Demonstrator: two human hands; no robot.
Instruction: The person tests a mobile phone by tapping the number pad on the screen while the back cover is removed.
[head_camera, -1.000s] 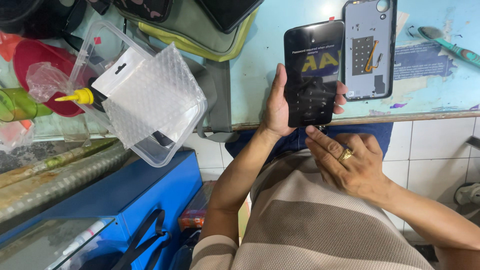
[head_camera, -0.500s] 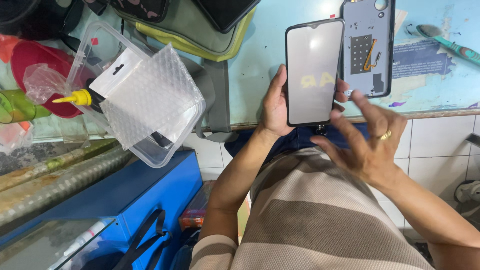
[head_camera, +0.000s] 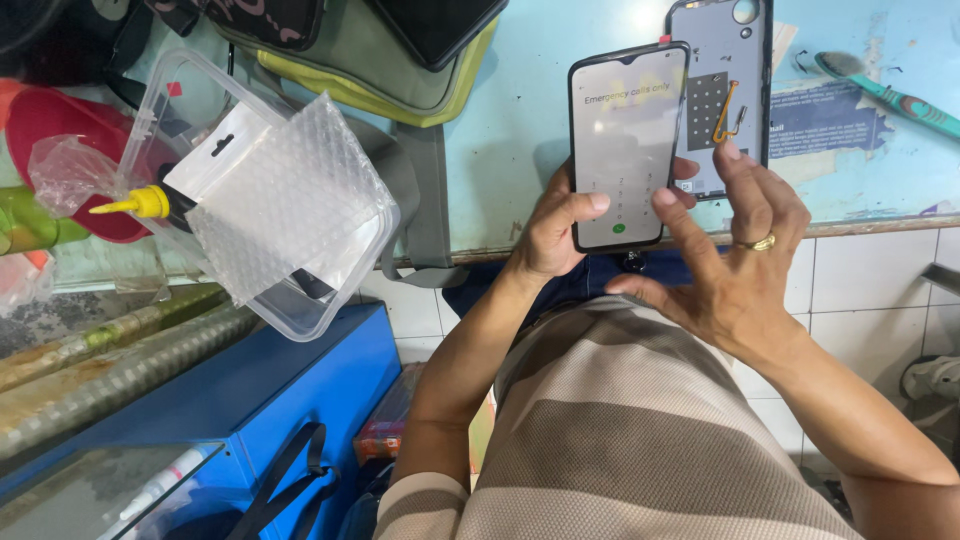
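Left hand (head_camera: 548, 232) holds a black smartphone (head_camera: 627, 145) upright over the bench (head_camera: 520, 120) edge, fingers wrapped round the lower back of it, thumb laid across the bottom left of the lit screen. Screen is pale w/ a dial pad showing. Right hand (head_camera: 728, 262) sits just right of the phone, fingers spread apart, palm half turned up; one fingertip touches the lower right part of the screen, the rest fan up & out. Gold ring (head_camera: 760, 242) on one finger.

Just behind the phone, flat on the light-blue bench, lies a grey phone back cover (head_camera: 718, 90) w/ inner side up, partly hidden by the phone & right-hand fingers. Green toothbrush (head_camera: 885, 90) lies further right on the bench, well apart from the hands. At the top, an olive-green bag (head_camera: 375, 70) w/ a dark phone-like slab on it.

Left side: clear plastic box (head_camera: 290, 255) tilted, holding bubble-wrap pouches (head_camera: 290, 195); yellow-tipped bottle nozzle (head_camera: 135, 204) beside it, in front of a red bowl (head_camera: 60, 130). Blue cabinet (head_camera: 300, 390) below. Person wears a beige/brown striped shirt (head_camera: 650, 440)
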